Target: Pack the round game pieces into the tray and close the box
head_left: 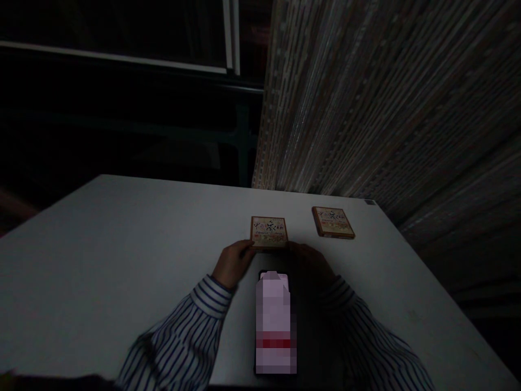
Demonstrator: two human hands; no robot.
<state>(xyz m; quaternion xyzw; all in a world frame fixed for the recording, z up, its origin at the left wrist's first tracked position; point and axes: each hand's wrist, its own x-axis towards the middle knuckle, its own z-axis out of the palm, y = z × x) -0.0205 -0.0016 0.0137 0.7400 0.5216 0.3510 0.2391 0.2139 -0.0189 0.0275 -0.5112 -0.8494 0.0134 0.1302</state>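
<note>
A flat square Chinese chess box (269, 233) with a brown border and a printed lid is in front of me on the white table (163, 244). My left hand (234, 263) grips its near left corner, thumb toward the lid. At the near right corner, my right hand (312, 262) holds the box too, though its fingers are dim in shadow. Both cuffs are blue-and-white striped. Between my forearms lies a phone (273, 320) with a lit, pixelated screen.
A second, similar box (333, 222) lies farther right near the table's far edge. A patterned curtain (325, 98) hangs behind the table at the right. Behind the left part are a dark framed pane (114, 27) and a dark green frame (243, 136).
</note>
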